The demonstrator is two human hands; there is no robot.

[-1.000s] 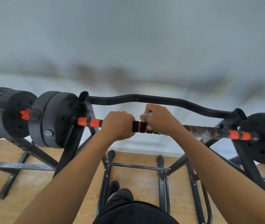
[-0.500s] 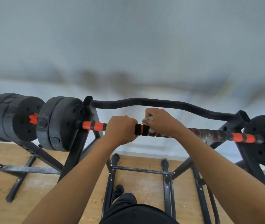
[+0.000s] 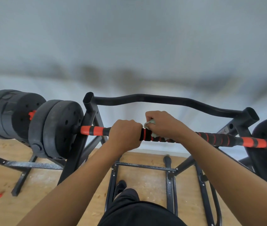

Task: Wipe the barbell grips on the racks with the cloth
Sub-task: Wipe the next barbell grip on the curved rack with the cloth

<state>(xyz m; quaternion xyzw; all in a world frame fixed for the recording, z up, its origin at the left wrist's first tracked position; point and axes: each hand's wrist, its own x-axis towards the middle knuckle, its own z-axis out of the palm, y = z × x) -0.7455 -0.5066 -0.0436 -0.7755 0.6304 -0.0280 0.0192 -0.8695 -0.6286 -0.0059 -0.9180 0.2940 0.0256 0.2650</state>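
Bar [image 3: 217,138]: on rack [image 3: 89,115], striped grip mid-scene.
Left hand [image 3: 124,135]: fingers curled round grip.
Right hand [image 3: 163,126]: fingers pinching cloth [image 3: 150,122] against grip.
Risk: cloth may bunch, skipping ridges.

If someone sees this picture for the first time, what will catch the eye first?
First, the two hands at the centre: the left hand holds the orange-and-black barbell grip, and beside it the right hand presses a pale cloth onto the same grip. Next, the heavy black weight plates at the left end, just outside the black rack that carries the bar.
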